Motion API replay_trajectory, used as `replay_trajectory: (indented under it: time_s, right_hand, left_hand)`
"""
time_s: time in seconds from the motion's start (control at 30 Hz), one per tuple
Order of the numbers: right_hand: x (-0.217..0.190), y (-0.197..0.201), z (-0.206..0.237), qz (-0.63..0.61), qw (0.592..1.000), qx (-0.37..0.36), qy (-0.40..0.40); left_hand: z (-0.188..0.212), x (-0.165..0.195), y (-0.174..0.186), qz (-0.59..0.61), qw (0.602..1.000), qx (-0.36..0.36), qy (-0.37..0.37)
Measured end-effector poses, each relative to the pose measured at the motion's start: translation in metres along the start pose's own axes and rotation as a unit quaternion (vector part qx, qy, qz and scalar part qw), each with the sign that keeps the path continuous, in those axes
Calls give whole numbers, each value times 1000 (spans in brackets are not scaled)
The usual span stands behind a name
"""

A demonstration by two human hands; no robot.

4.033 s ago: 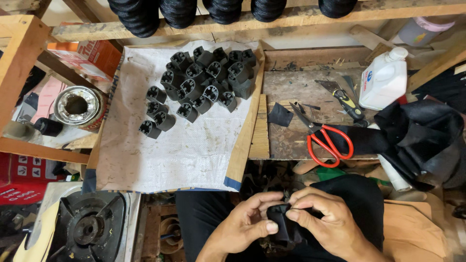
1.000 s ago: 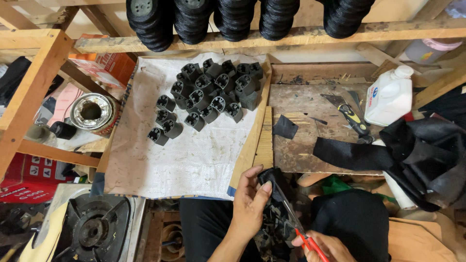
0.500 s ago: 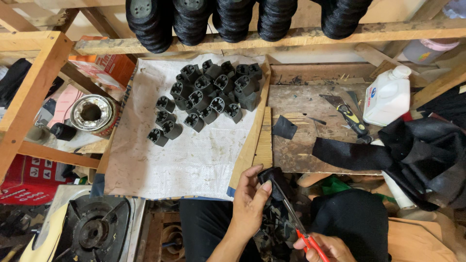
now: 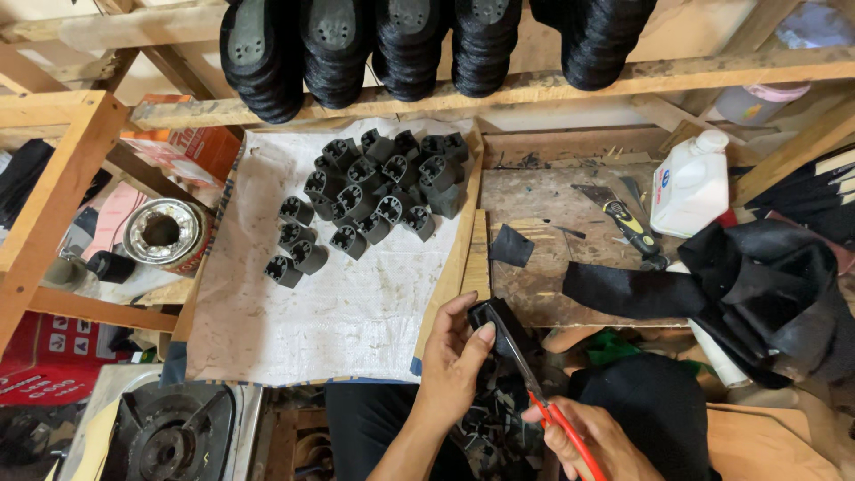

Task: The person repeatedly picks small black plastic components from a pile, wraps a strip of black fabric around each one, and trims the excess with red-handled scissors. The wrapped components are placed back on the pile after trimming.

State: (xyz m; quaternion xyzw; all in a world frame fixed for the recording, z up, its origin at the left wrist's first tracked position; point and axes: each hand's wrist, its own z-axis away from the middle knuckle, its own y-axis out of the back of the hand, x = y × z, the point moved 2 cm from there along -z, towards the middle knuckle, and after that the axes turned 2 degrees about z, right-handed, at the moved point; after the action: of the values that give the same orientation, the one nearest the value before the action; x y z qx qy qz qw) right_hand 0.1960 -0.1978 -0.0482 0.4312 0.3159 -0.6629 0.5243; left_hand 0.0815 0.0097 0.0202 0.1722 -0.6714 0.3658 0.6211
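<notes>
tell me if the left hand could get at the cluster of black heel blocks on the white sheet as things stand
Probably not right away: the left hand is gripping a black piece that the scissors are cutting. Otherwise the way looks free; only bare white sheet lies between it and the heel blocks.

Black moulded plastic heel blocks (image 4: 370, 196), clustered on the white woven sheet (image 4: 338, 312) at far centre: roughly eighteen, exact count unclear where they pile up.
Stacks of black rubber soles (image 4: 410, 40) on the far wooden shelf: five.
White plastic jug with cap (image 4: 690, 183), far right: one.
Round metal tin, open top (image 4: 162, 233), left: one.
Red-handled scissors (image 4: 548, 405), near centre: one pair.
Utility knife with black and yellow handle (image 4: 628, 224), right: one.
Small loose black fabric patch (image 4: 510, 246), centre: one.
Hands in view: two, left hand (image 4: 454, 365) and right hand (image 4: 597, 441).
</notes>
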Motion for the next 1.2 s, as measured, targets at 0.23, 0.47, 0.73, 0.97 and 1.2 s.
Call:
replay_trajectory:
  time_s: [0.23,0.47,0.73,0.97,1.2]
  right_hand:
    - [17,6,-9,-32,998,50,16]
    - [8,11,-11,-43,997,50,-29]
    - [-27,18,-28,-38,997,67,-16]
    - [-36,19,-35,-32,994,95,-39]
    - [-42,17,-45,-42,992,110,-50]
  left_hand:
    - [-9,4,-3,34,999,-17,-24]
    - [-20,3,-7,26,999,-19,-18]
    - [-41,10,-9,40,997,-52,-32]
    - [-52,4,-8,33,997,-51,-41]
    - [-62,-2,-1,-17,1000,-8,-5]
